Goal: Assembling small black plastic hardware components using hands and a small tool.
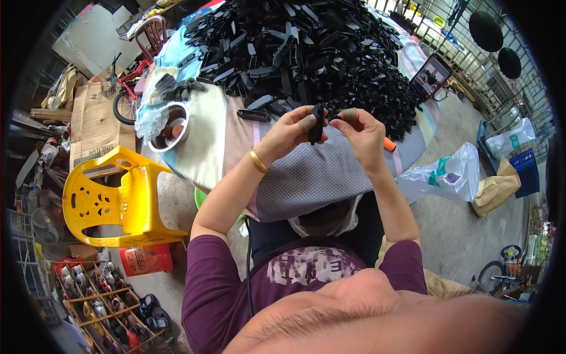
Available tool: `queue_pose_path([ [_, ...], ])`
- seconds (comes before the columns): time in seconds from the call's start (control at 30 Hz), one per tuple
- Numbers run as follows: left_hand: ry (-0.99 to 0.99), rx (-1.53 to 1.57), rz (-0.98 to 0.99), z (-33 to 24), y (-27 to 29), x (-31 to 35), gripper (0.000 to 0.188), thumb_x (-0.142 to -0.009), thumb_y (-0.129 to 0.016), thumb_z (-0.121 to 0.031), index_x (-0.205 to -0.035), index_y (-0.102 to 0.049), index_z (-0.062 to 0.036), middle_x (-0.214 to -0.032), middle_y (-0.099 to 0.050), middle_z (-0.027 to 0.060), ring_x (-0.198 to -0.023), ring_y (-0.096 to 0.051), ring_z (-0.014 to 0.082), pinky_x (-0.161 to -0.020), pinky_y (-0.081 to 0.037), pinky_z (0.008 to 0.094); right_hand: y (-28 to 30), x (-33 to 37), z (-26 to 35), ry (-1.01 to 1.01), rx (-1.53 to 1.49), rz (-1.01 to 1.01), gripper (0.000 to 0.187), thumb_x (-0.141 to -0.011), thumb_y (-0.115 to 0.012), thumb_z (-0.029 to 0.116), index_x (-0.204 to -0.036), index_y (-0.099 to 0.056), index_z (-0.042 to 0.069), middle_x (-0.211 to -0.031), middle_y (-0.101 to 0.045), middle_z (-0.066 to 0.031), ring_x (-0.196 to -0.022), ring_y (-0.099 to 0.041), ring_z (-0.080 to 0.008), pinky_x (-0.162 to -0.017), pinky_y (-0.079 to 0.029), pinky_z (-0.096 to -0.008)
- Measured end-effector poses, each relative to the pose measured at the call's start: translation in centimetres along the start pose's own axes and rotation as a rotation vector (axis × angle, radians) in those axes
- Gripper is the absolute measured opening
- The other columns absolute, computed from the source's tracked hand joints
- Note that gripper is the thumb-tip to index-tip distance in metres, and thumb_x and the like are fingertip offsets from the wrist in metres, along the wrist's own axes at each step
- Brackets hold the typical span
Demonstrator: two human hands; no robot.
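Observation:
My left hand is closed on a long, narrow black plastic part, held upright over the near side of the cloth-covered table. Close to its right, my right hand pinches at a small black piece, partly hidden by the fingers. Brownish wraps cover a fingertip on each hand. Beyond both hands rises a big heap of black plastic parts, longer ones at the middle and left, smaller ones at the right. One black part lies apart, left of my left hand.
An orange cylindrical thing lies beside my right wrist. A phone stands at the table's right edge. At the left are a white bowl and dark gloves. A yellow chair stands left; plastic bags lie right.

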State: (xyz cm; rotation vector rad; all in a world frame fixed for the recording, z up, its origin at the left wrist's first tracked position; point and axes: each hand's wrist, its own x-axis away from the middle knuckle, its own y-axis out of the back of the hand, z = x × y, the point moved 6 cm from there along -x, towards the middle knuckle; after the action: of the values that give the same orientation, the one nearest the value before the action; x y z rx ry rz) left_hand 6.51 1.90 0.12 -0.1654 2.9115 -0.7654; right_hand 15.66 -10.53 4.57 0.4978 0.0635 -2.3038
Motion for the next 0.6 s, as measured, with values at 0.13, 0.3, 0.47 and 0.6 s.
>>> queue_pose_path([
  [0.13, 0.026, -0.03, -0.011, 0.5, -0.3, 0.0, 0.036, -0.091, -0.053, -0.023, -0.119, -0.046, -0.0016, -0.105, -0.059, 0.011, -0.089, -0.063, 0.0216, -0.08, -0.052, 0.0338, -0.8, -0.1, 2.2, 0.264, 0.306, -0.057, 0.009, -0.077, -0.065, -0.002, -0.085, -0.062, -0.004, -0.08, -0.065, -0.008, -0.069, -0.062, -0.014, -0.06, -0.05, -0.0234],
  [0.3, -0.001, -0.078, -0.004, 0.3, -1.0, 0.1, 0.037, -0.09, -0.056, -0.023, -0.118, -0.046, -0.0017, -0.1, -0.058, 0.0065, -0.087, -0.061, 0.0166, -0.078, -0.052, 0.0324, -1.7, 0.7, 4.0, 0.535, 0.629, -0.099, 0.008, -0.072, -0.064, -0.001, -0.079, -0.061, -0.001, -0.074, -0.06, -0.01, -0.065, -0.059, -0.0244, -0.058, -0.048, -0.0321],
  [0.47, -0.057, -0.192, -0.067, 0.2, -1.5, 0.1, 0.032, -0.092, -0.052, -0.02, -0.118, -0.048, -0.0006, -0.092, -0.058, 0.0038, -0.079, -0.058, 0.0115, -0.072, -0.051, 0.0277, -2.4, 0.8, 4.1, 0.556, 0.708, -0.082, 0.008, -0.072, -0.065, 0.0, -0.075, -0.058, -0.001, -0.07, -0.057, -0.0115, -0.062, -0.056, -0.0274, -0.056, -0.046, -0.0352],
  [0.6, -0.138, -0.364, -0.206, 0.2, -0.8, 0.4, 0.029, -0.095, -0.046, -0.018, -0.117, -0.051, 0.0, -0.077, -0.056, 0.0011, -0.067, -0.054, 0.0074, -0.061, -0.048, 0.0232, -3.3, 0.9, 3.5, 0.595, 0.842, -0.002, 0.009, -0.074, -0.063, 0.002, -0.078, -0.056, -0.001, -0.076, -0.056, -0.012, -0.069, -0.056, -0.0281, -0.06, -0.047, -0.0361],
])
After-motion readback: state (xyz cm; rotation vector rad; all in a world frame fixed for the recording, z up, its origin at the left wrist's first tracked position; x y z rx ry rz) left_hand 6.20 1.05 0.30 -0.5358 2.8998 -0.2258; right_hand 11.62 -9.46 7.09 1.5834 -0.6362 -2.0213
